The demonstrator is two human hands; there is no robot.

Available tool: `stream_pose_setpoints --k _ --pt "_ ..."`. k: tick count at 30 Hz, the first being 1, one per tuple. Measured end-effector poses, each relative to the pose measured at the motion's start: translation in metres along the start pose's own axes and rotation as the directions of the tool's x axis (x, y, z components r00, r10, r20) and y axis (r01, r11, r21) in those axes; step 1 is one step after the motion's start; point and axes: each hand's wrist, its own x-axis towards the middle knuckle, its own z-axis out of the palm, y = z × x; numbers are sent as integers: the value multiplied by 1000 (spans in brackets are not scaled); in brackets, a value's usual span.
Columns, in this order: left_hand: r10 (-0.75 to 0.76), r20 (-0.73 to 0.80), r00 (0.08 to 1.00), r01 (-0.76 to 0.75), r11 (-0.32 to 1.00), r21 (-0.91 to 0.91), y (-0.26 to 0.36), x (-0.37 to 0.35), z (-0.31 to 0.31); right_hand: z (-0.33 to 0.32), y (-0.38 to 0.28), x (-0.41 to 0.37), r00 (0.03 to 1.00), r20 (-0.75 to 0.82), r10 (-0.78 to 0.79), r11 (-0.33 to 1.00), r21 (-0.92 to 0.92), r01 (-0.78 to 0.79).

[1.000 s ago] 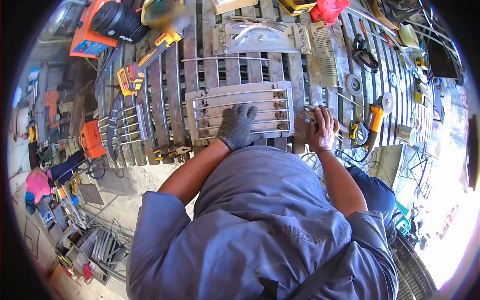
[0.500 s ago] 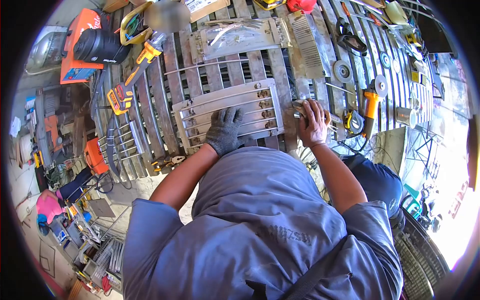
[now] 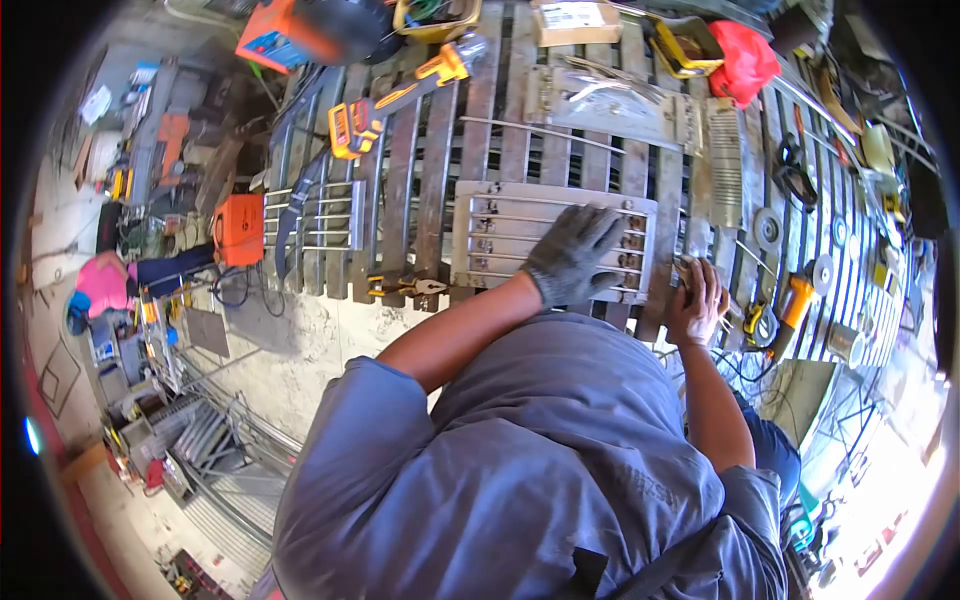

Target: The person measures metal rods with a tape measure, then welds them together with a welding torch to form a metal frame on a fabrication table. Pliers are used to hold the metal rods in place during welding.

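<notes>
A flat metal plate with several parallel rods (image 3: 505, 235) lies on the slatted metal table. My left hand (image 3: 575, 258), in a dark grey glove, rests on its right half, fingers stretched out over the rods and thumb apart. Dark marks show at both ends of the rods. Right of the plate, my bare right hand (image 3: 698, 302) rests at the table's front edge with its fingers curled. A small brownish piece shows by its thumb and forefinger, too small to name.
An angle grinder (image 3: 797, 300) and a tape measure (image 3: 760, 325) lie to the right. Pliers (image 3: 420, 287) sit at the front edge on the left. A yellow cordless tool (image 3: 400, 98) and a cardboard box (image 3: 577, 22) are farther back. A person in pink (image 3: 103, 280) is far left.
My view has turned left, so the table appears farther right and lower. My left hand has shifted rightward over the rods, its thumb now spread. My right hand stays beside the plate.
</notes>
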Motion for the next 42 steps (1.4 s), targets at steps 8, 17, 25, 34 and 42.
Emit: stream_pose_setpoints --k 8,17,25,34,42 --pt "-269 30 963 265 958 111 -23 -6 3 5 -2 3 1000 -17 -25 998 -53 24" --pt "-332 90 939 321 940 113 -28 -19 28 9 -1 0 998 -36 -47 993 -113 42" --pt "-226 271 936 191 970 152 -7 -39 13 10 -2 0 998 -39 -48 995 -84 45" --pt "-185 272 944 140 975 175 -8 -34 26 -8 -10 5 1000 -1 18 1000 -11 -18" --pt "-213 364 907 138 966 220 2 -19 12 -12 -10 4 999 8 52 998 47 -52"
